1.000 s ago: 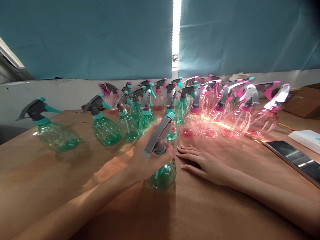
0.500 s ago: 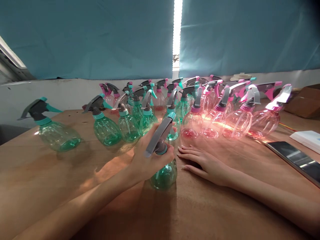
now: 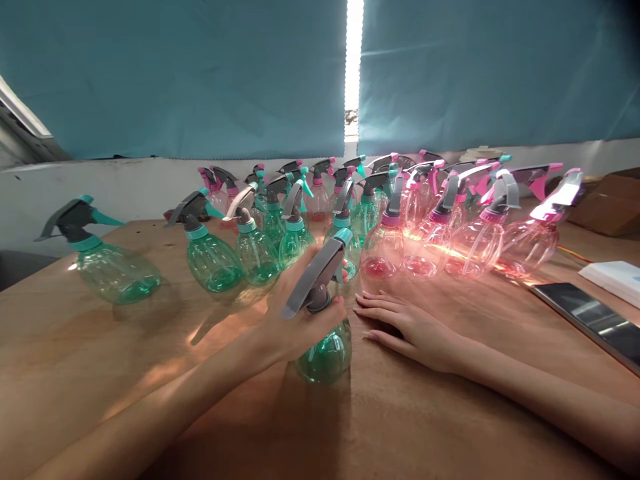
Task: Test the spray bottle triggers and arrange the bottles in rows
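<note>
My left hand [image 3: 295,313] is wrapped round the neck of a green spray bottle [image 3: 327,357] with a grey and teal trigger head. The bottle stands nearly upright on the brown table [image 3: 400,427], its front side facing away from me and partly covered by my fingers. To the right of it my right hand [image 3: 410,330] lies flat on the tabletop, fingers stretched toward the bottle but apart from it. Behind the hands are more green spray bottles [image 3: 257,257] and a row of pink spray bottles [image 3: 383,250].
Two green bottles stand at the left, the outermost spray bottle [image 3: 117,273] well apart from the others. A dark phone [image 3: 593,323] and a white box-like object [image 3: 613,280] lie at the right. A cardboard box [image 3: 607,203] sits behind them, and blue curtains [image 3: 200,80] hang at the back.
The held spray bottle has shifted slightly toward me and to the left, its head tilting a little, with my left hand still round it. My right hand has stayed in place.
</note>
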`<state>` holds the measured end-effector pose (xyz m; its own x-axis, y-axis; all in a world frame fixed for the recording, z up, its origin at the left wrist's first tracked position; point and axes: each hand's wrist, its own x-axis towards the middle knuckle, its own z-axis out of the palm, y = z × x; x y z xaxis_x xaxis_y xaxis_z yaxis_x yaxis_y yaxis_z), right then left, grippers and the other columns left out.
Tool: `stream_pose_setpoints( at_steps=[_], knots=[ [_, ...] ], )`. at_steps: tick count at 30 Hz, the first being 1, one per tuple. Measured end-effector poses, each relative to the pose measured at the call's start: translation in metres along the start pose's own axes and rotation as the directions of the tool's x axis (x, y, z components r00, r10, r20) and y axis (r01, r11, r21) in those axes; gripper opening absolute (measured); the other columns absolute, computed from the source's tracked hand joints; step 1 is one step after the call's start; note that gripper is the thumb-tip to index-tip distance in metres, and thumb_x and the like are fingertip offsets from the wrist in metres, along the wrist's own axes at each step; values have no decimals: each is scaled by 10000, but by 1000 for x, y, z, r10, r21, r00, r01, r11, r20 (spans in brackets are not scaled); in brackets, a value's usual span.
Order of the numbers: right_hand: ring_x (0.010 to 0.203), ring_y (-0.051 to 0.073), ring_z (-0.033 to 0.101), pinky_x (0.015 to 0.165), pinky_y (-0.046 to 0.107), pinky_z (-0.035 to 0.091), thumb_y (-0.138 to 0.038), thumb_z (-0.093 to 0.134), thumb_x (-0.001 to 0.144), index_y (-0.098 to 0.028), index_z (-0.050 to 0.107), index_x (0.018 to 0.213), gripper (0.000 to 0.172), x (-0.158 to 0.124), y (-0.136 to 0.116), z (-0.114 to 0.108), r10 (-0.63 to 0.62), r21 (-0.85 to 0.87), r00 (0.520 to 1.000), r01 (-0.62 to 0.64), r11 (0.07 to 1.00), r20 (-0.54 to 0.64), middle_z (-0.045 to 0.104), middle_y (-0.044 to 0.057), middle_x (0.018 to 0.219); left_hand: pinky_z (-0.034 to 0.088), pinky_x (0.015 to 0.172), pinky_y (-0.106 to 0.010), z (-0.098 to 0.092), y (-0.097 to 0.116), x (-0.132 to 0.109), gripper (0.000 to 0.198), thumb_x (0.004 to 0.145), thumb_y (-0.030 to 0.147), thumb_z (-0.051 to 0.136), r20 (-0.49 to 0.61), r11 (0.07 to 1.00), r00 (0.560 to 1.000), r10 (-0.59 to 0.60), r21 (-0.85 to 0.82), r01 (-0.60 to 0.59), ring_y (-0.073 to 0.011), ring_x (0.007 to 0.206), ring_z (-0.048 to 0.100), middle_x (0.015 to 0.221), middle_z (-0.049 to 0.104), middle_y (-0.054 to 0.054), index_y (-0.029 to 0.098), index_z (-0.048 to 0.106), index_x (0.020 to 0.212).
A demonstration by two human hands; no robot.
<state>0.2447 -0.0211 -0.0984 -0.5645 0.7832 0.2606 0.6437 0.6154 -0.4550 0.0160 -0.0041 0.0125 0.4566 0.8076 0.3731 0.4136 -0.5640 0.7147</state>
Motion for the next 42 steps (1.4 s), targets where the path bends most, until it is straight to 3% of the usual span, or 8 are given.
stream_pose_setpoints(
  at_steps=[6,14,21,27,33,37,42],
  knots=[
    [1390,262,411,1163,498,331,-451,455,994,-200,524,1398,480,-1,2,1,5,6,1000,-5,1000,3,506,88,1467,426,573,-299,-1,4,-1,151,718,270,493,0,1000,1000,-27,-4,27,-150,615,523,653,513,32,227,475,861],
    [1377,267,432,1153,503,343,-453,474,986,-229,547,1380,459,1,0,1,8,25,1000,-7,1000,-21,529,84,1447,477,575,-302,-1,1,-4,148,725,263,507,1,1000,1000,4,-17,-4,-139,590,531,757,586,6,227,496,868],
    [1384,261,422,1157,489,340,-451,472,987,-223,540,1386,464,0,0,1,4,30,1000,-4,1000,-22,522,85,1454,538,821,-336,3,0,0,373,725,210,540,-12,994,998,54,-100,-55,-120,606,540,803,590,25,230,505,1095],
    [1387,258,417,1158,490,335,-450,461,991,-219,527,1397,471,0,0,0,6,20,1000,-6,1000,-10,514,87,1461,480,566,-267,3,-2,-1,381,775,255,536,0,996,1000,26,-86,-26,-92,515,474,849,617,10,222,514,1154],
    [1380,267,428,1153,507,339,-441,468,990,-237,529,1395,458,0,-1,0,3,28,1000,-3,1000,-19,525,82,1451,512,690,-278,5,0,-2,391,765,226,540,-1,992,1000,21,-126,-21,-109,689,619,1173,652,-32,247,483,1152],
    [1376,271,432,1145,512,351,-442,472,989,-244,532,1393,454,0,-2,-1,9,33,1000,-8,999,-27,527,81,1449,483,622,-271,5,1,-3,377,772,226,535,9,992,1000,11,-128,-10,-109,653,619,1101,675,-18,255,483,1144],
    [1386,261,419,1151,497,348,-450,456,994,-234,521,1401,465,0,-2,-1,10,9,1000,-10,1000,-8,516,76,1460,479,611,-270,4,2,-2,360,787,232,526,26,990,1000,1,-141,3,-108,667,625,1157,662,-38,240,481,1144]
  ],
)
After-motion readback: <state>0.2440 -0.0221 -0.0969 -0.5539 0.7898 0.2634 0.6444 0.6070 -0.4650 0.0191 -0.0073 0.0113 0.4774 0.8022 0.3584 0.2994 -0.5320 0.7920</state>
